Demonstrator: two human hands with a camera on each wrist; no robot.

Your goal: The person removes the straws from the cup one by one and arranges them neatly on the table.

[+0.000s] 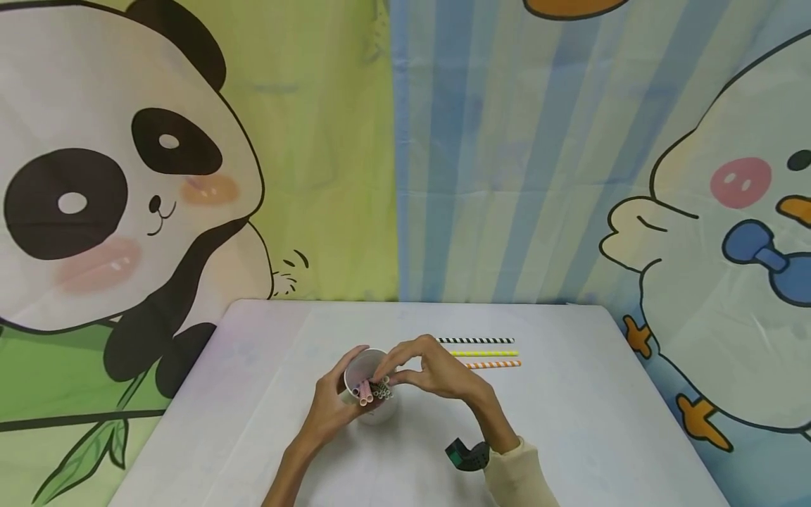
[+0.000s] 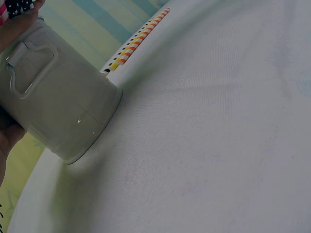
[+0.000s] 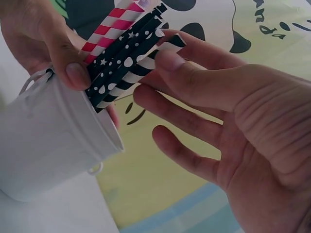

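A small white metal pail (image 1: 379, 415) with wire handles on its sides stands tilted over the table, gripped by my left hand (image 1: 332, 407). In the right wrist view, the left thumb lies against paper straws at the pail's rim. Pink-and-white striped straws (image 3: 109, 31) and black straws with white dots and stars (image 3: 124, 56) stick out of the pail. My right hand (image 1: 440, 370) is at the mouth of the pail. Its thumb and index finger pinch the upper end of a black-and-white striped straw (image 3: 141, 70); the other fingers are spread.
On the white table (image 1: 602, 415), right of the pail, lie a black-and-white striped straw (image 1: 478, 341), a yellow straw (image 1: 489, 353) and an orange-and-white striped straw (image 1: 497, 365), side by side. Cartoon-printed curtains (image 1: 329, 141) hang behind the table. A black wrist device (image 1: 467, 456) sits at the right cuff.
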